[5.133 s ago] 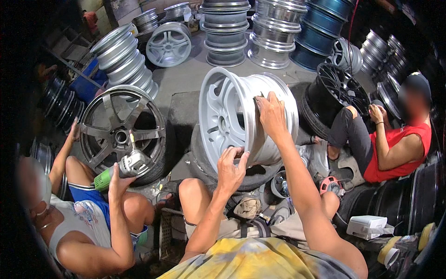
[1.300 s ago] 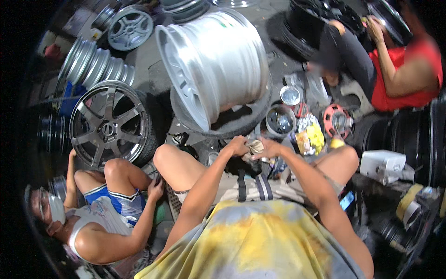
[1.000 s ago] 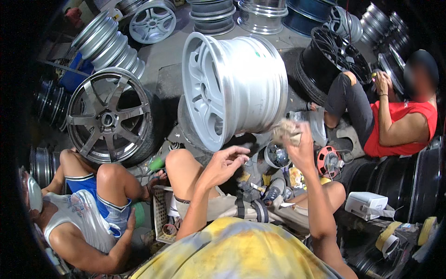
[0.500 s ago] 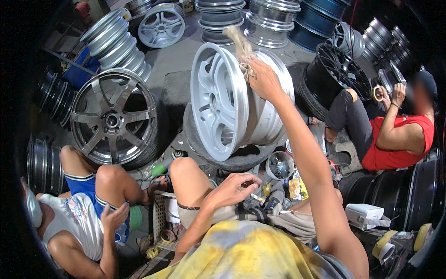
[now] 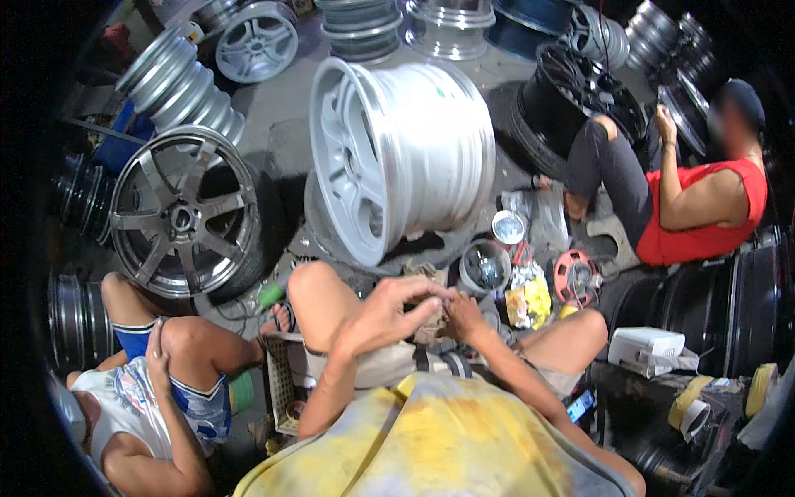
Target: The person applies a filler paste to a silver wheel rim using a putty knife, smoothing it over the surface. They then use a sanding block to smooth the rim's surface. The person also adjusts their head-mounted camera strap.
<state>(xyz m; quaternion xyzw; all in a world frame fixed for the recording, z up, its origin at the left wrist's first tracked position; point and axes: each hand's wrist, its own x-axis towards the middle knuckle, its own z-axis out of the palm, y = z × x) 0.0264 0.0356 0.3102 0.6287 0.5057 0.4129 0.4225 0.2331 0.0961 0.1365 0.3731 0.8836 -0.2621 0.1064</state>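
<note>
A silver wheel rim (image 5: 431, 157) rests tilted on a tyre (image 5: 319, 228) in front of me, its spoked face to the left and its barrel to the right. Both my hands are drawn back close to my lap. My left hand (image 5: 389, 313) has its fingers stretched toward the right one, thumb apart, holding nothing that I can see. My right hand (image 5: 465, 318) is closed, and a beige rag (image 5: 431, 330) shows bunched beside and below it. The left fingertips meet or overlap the right hand, so the exact grip is partly hidden.
A dark spoked rim (image 5: 184, 217) stands at left. A clear tub (image 5: 485, 267), an open can (image 5: 508, 227) and a red reel (image 5: 575, 277) sit near my knees. One person (image 5: 116, 414) sits at left; another in red (image 5: 704, 199) handles a rim at right.
My right hand has come down from the rim's upper edge to my lap with the rag. My left hand has stayed low, now beside it. The person at right has lowered one hand.
</note>
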